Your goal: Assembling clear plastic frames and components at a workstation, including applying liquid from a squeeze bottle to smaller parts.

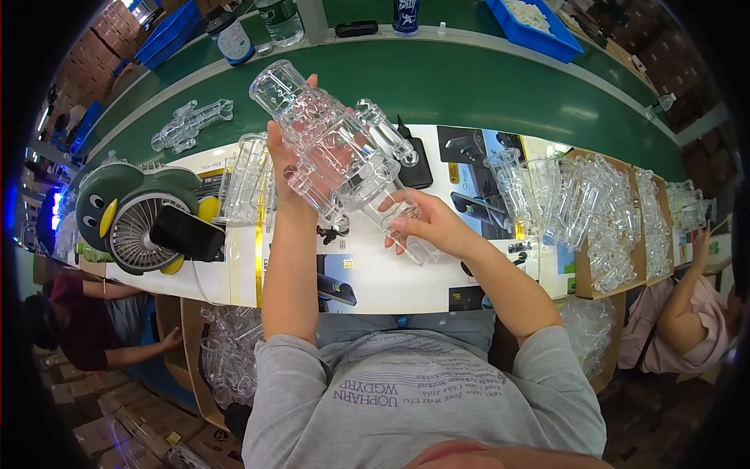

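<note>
Both my hands hold up a large clear plastic piece (340, 144) above the table. It is tilted, with a wide open tube at its far left end, a ribbed body and smaller tubes along its sides. My left hand (283, 176) is wrapped round its far part from the left, its fingers showing through the plastic. At the near right end, my right hand (434, 225) grips the narrower tube between thumb and fingers. Beneath lies a white printed sheet (391, 277). A black case (420, 164) rests just beyond the piece.
Clear pieces (248, 180) stand at left by a penguin-shaped fan (129, 211) with a phone (186, 233) before it. Another lies farther back (191, 125). A cardboard tray (625, 283) at right holds many more. Blue trays (539, 35), bottles (230, 37) line the back. People sit either side.
</note>
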`<state>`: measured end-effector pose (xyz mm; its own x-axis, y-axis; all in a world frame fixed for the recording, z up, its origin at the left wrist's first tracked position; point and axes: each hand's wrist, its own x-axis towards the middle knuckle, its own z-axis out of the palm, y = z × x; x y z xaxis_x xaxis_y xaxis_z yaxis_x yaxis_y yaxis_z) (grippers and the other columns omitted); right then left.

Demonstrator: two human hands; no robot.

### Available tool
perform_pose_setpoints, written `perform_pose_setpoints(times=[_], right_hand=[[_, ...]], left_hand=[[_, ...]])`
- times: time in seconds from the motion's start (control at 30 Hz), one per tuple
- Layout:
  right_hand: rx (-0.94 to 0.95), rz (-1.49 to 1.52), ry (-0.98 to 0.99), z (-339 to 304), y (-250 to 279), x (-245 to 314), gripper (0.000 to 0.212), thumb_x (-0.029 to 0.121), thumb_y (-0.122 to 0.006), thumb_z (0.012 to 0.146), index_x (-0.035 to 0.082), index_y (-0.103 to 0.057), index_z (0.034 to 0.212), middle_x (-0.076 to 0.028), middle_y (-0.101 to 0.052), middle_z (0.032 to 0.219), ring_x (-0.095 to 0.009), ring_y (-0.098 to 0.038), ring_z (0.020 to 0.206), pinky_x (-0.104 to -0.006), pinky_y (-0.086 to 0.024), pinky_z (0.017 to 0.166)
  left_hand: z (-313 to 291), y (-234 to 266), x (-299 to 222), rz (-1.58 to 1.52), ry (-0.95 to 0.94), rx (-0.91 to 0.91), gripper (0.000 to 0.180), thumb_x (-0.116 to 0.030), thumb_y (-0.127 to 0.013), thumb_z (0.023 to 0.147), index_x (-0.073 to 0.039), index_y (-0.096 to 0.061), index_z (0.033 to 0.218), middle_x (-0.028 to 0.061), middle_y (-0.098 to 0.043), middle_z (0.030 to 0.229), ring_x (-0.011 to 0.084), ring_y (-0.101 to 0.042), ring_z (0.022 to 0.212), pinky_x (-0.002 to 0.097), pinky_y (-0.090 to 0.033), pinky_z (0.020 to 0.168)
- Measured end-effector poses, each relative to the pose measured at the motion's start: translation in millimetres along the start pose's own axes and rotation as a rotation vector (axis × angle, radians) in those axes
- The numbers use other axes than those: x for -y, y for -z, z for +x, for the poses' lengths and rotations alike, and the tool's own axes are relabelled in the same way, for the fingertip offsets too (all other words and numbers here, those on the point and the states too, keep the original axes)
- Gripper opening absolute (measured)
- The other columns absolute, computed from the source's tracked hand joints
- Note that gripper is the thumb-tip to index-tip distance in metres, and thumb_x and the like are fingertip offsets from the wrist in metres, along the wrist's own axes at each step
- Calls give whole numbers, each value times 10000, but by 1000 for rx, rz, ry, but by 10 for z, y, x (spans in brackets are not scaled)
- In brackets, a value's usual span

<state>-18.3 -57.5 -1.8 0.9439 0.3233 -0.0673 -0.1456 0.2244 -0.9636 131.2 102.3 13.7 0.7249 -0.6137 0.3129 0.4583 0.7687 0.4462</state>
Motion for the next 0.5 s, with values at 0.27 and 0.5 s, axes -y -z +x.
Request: perform_pose_setpoints(times=[0.27, 0.5], right_hand=[[-68, 26, 66, 8, 18, -46, 326, 110, -557, 834, -32, -451, 1108, -124, -586, 852, -174, -611, 754, -272, -500, 614], [-143, -3, 107, -3, 42, -52, 355, 103, -572, 826, -8, -433, 1133, -119, -561, 951, -179, -612, 795, -270, -508, 639]], left_hand=[[-13, -186, -1, -38, 79, 35, 683, -518, -441, 830, -104, -274, 1347, 125, -476, 1220, 301, -439, 1143, 561, -344, 946], [-47, -152, 10, 112, 107, -124, 591, -493, -371, 861, -87, -367, 1290, 139, -469, 1225, 295, -450, 1124, 558, -360, 925]])
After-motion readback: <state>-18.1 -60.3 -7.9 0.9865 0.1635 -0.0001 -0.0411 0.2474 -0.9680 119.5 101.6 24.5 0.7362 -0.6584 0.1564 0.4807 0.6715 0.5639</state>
